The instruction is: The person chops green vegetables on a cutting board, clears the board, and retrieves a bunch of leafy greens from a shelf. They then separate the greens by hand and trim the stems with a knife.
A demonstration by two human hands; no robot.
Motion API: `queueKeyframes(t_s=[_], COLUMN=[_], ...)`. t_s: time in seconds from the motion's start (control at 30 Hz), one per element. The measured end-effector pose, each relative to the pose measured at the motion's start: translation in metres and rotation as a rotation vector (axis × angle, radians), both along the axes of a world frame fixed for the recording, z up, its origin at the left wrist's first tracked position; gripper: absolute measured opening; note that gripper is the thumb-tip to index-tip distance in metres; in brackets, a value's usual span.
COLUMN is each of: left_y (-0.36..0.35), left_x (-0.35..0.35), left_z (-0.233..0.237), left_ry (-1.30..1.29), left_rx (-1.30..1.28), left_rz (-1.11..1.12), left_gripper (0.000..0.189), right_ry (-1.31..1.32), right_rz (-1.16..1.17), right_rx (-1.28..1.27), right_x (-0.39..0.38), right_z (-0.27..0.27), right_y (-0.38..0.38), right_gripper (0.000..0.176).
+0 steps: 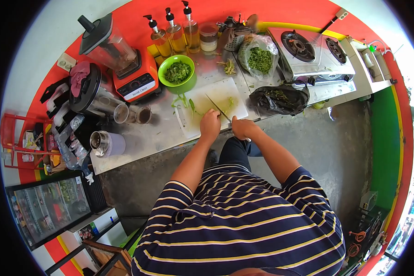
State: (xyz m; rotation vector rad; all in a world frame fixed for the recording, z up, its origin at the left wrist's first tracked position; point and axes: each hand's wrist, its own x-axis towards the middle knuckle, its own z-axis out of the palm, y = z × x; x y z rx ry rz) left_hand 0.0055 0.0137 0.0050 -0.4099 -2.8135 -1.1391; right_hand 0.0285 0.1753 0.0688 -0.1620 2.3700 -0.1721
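Note:
My right hand (pixel 244 128) is closed round the handle of a knife (pixel 218 106). Its blade points up and to the left over a white cutting board (pixel 226 86). Beside the blade, my left hand (pixel 210 124) rests on the board with fingers curled down on leafy green stems (pixel 192 105); the fingertips are partly hidden. Small green scraps lie right of the blade. Behind the board, a green bowl (pixel 190 81) holds chopped greens (pixel 177 72). A black plastic bag (pixel 280 100) with stems inside lies to the board's right.
An orange blender (pixel 135 82) stands left of the bowl, near plastic cups (pixel 143 115) and a lilac container (pixel 111 143). Pump bottles (pixel 175 36) line the back. On the right are a clear bag of greens (pixel 259 60) and a gas stove (pixel 319 66).

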Motion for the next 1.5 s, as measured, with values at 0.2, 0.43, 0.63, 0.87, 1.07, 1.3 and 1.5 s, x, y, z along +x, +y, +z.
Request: queueKeyframes(t_s=[0.2, 0.43, 0.63, 0.87, 1.07, 1.3, 1.5], left_y=[0.000, -0.002, -0.007, -0.015, -0.017, -0.017, -0.017], left_x=[-0.004, -0.002, -0.003, -0.010, -0.011, -0.010, 0.001], left_z=[-0.001, 0.003, 0.005, -0.005, -0.014, -0.010, -0.014], left_ry=[-0.051, -0.036, -0.087, -0.174, -0.144, -0.173, -0.038], left_rx=[-0.044, 0.005, -0.002, 0.105, 0.183, 0.157, 0.141], left_rz=[0.007, 0.028, 0.038, -0.014, -0.001, -0.004, 0.007], left_gripper=[0.013, 0.008, 0.007, 0.008, 0.011, 0.011, 0.009], right_ry=[0.008, -0.002, 0.031, 0.014, 0.066, 0.075, 0.036], right_rz=[-0.028, -0.026, -0.085, -0.082, -0.130, -0.130, -0.075], right_rx=[-0.056, -0.014, -0.025, -0.049, -0.102, -0.147, -0.097], right_x=[-0.006, -0.009, 0.009, -0.011, 0.012, 0.007, 0.006], right_z=[-0.008, 0.000, -0.012, -0.005, -0.033, -0.013, -0.014], right_y=[-0.002, -0.015, -0.021, -0.013, -0.017, -0.014, -0.012], right_gripper=[0.043, 0.043, 0.040, 0.039, 0.032, 0.028, 0.026])
